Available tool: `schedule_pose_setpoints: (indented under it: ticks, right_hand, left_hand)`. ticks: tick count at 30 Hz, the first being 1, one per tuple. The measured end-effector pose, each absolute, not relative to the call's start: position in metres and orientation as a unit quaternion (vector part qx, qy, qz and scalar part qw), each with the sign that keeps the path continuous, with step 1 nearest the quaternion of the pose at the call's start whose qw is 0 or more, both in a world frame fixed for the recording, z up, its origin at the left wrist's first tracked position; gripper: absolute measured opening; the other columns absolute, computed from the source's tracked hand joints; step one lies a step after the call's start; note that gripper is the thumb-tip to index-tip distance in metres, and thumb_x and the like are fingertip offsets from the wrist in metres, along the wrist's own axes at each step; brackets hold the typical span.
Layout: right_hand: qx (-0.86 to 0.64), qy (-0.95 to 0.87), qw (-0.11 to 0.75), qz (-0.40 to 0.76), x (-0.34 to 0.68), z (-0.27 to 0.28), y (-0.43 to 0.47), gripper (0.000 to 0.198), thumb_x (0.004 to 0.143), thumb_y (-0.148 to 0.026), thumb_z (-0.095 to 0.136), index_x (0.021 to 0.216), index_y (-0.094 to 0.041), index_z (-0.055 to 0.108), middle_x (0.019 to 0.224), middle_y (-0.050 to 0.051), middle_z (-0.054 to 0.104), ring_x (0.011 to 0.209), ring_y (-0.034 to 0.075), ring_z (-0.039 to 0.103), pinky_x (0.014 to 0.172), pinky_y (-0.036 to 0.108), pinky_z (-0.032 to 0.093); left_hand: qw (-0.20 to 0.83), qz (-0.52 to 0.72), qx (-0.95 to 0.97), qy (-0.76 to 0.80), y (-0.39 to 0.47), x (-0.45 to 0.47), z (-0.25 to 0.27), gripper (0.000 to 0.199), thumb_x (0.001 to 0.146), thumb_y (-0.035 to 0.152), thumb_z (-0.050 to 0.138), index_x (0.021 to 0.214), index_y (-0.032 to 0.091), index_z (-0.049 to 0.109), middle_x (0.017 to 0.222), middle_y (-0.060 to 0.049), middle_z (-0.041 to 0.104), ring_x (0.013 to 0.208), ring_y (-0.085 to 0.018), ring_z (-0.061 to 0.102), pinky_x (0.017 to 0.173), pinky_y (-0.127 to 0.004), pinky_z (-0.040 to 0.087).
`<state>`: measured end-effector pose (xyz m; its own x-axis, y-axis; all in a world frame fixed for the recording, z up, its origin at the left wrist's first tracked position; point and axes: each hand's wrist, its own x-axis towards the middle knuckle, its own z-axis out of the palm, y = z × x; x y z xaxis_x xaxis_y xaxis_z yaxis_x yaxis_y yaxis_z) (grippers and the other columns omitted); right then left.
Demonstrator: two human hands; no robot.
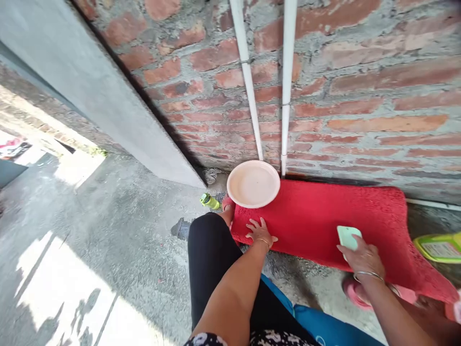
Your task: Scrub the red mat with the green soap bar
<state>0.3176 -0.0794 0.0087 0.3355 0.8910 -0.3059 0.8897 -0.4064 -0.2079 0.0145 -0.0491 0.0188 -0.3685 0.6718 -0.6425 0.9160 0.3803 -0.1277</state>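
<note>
A red, plush-looking mat (306, 211) lies stretched out along the foot of the wall. My left hand (261, 234) rests on its near left edge with the fingers spread and nothing in them. Over the right part of the mat, my right hand (365, 259) grips a flat mint-green block (347, 235) with rounded corners. The block's underside is hidden, so I cannot tell its exact kind. A pale pink, round basin (253, 184) sits at the mat's far left corner, just beyond my left hand.
A yellow-green container (441, 247) with a label is at the right edge. A green bottle (209, 201) lies on the concrete floor left of the mat. Two white pipes (286, 96) run down the brick wall (360, 96). A grey slab (108, 91) leans at left.
</note>
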Motion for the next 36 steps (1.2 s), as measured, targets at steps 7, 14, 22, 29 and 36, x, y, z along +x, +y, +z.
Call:
schedule_pose_setpoints:
  ticks: [7,14,22,29,36]
  right_hand:
    - [-0.692,-0.677,-0.016,0.249,0.219,0.013,-0.075,0.058,0.082,-0.045,0.052,0.137,-0.026,0.048,0.11,0.011,0.054,0.094,0.027,0.06,0.085,0.038,0.044]
    - [-0.617,-0.743,-0.091,0.242,0.161,0.031,-0.065,0.06,0.079,-0.032,0.06,0.138,-0.029,0.049,0.118,0.009,0.053,0.102,0.024,0.054,0.088,0.033,0.036]
    - [-0.86,-0.449,-0.01,0.244,0.34,0.037,-0.091,0.063,0.082,-0.04,0.059,0.141,-0.023,0.045,0.119,0.011,0.052,0.103,0.024,0.058,0.084,0.032,0.042]
    - [-0.865,-0.444,0.06,0.226,0.336,0.036,-0.104,0.068,0.079,-0.039,0.064,0.141,-0.018,0.045,0.121,0.013,0.052,0.103,0.026,0.057,0.088,0.033,0.042]
    - [-0.683,-0.674,-0.058,0.275,0.267,0.036,-0.102,0.065,0.073,-0.029,0.068,0.136,-0.033,0.05,0.13,0.007,0.049,0.113,0.025,0.05,0.096,0.036,0.035]
  left_hand:
    - [0.266,-0.22,0.501,0.794,-0.051,0.01,0.013,0.118,0.062,0.076,0.064,0.155,0.03,0.008,0.161,-0.022,0.004,0.142,-0.053,0.01,0.09,-0.072,0.04]
    - [0.253,-0.227,0.5,0.796,-0.047,0.007,0.014,0.115,0.064,0.067,0.07,0.155,0.029,0.012,0.16,-0.023,0.006,0.141,-0.053,0.013,0.09,-0.072,0.041]
    - [0.213,-0.22,0.516,0.8,-0.04,0.011,0.006,0.099,0.074,0.06,0.065,0.154,0.027,0.017,0.158,-0.027,0.011,0.139,-0.053,0.018,0.086,-0.07,0.044]
    - [0.224,-0.214,0.511,0.802,-0.037,0.011,0.011,0.098,0.075,0.059,0.063,0.154,0.024,0.018,0.157,-0.028,0.01,0.139,-0.054,0.019,0.088,-0.068,0.044]
    - [0.233,-0.209,0.517,0.797,-0.039,0.009,0.017,0.1,0.075,0.063,0.061,0.155,0.024,0.015,0.159,-0.026,0.01,0.141,-0.052,0.018,0.089,-0.065,0.045]
